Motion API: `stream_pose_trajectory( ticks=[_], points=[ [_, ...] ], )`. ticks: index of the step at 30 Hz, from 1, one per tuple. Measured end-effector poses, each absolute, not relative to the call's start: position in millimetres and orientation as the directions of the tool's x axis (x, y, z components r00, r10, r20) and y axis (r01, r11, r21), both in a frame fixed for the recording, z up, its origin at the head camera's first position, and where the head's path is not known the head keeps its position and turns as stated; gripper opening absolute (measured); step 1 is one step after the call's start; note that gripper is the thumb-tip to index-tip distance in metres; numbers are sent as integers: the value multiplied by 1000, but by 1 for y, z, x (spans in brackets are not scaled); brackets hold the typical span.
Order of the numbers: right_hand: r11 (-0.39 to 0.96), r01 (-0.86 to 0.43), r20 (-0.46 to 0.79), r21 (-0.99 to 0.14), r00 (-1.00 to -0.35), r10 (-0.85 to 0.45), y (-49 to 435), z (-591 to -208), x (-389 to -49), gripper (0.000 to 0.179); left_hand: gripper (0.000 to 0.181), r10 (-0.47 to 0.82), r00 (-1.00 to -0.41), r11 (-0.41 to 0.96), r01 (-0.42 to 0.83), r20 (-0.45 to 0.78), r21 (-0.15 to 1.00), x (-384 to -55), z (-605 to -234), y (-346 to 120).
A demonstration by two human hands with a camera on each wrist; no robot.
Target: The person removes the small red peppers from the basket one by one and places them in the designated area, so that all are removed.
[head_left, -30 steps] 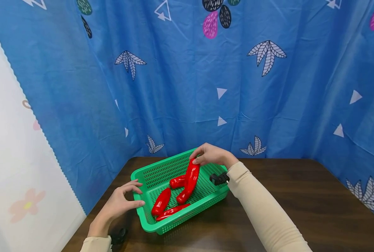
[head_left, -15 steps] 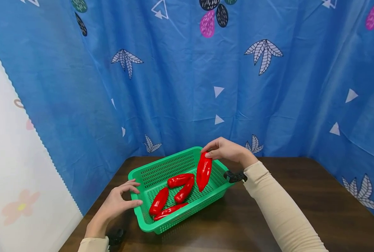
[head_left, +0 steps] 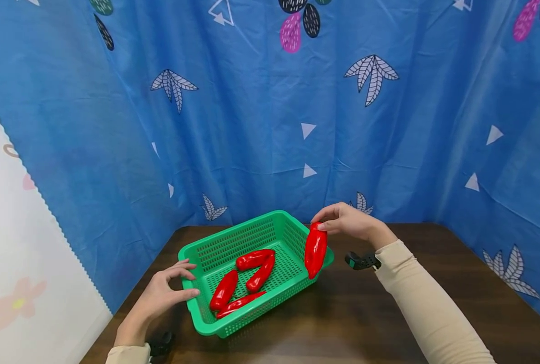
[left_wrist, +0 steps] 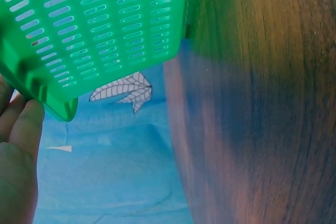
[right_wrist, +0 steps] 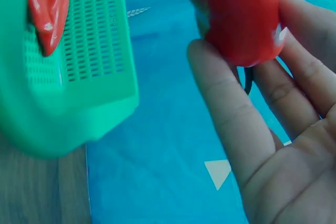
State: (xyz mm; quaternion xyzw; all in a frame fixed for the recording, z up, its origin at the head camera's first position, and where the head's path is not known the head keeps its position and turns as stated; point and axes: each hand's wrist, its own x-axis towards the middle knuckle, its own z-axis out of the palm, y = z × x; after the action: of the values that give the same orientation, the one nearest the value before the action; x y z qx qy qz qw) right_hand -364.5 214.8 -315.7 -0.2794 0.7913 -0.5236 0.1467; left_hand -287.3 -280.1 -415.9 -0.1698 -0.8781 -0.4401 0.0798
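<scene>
Pepper [head_left: 315, 251] hangs, long axis steep, narrow end down, pinched by right hand [head_left: 349, 221]; left hand [head_left: 161, 293] spread

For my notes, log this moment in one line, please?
right fingers: pinch pepper | left fingers: on basket rim | inside: four peppers

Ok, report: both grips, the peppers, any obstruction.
Right grip pinching red pepper at right end of basket. Left grip touching its left end. Four more peppers inside. No obstruction visible.

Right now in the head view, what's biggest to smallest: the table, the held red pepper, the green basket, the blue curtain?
1. Blue curtain
2. Table
3. Green basket
4. Held red pepper
</scene>
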Motion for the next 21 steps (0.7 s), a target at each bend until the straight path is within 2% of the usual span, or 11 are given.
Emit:
stream_pose_trajectory(
  ticks=[11, 15, 21],
  points=[
    [164, -280, 95, -946, -720, -687, 242, -337, -342, 26, 27, 225, -931, 563, 364, 287, 742, -287, -413, -283],
    [171, -278, 73, -945, -690, -720, 250, -344, -332, 26, 25, 225, -930, 559, 367, 290, 743, -288, -413, -284],
    [214, -269, 39, -939, -703, -710, 265, -352, -321, 26, 27, 227, -931, 563, 364, 285, 742, -288, -414, -284]
  ],
)
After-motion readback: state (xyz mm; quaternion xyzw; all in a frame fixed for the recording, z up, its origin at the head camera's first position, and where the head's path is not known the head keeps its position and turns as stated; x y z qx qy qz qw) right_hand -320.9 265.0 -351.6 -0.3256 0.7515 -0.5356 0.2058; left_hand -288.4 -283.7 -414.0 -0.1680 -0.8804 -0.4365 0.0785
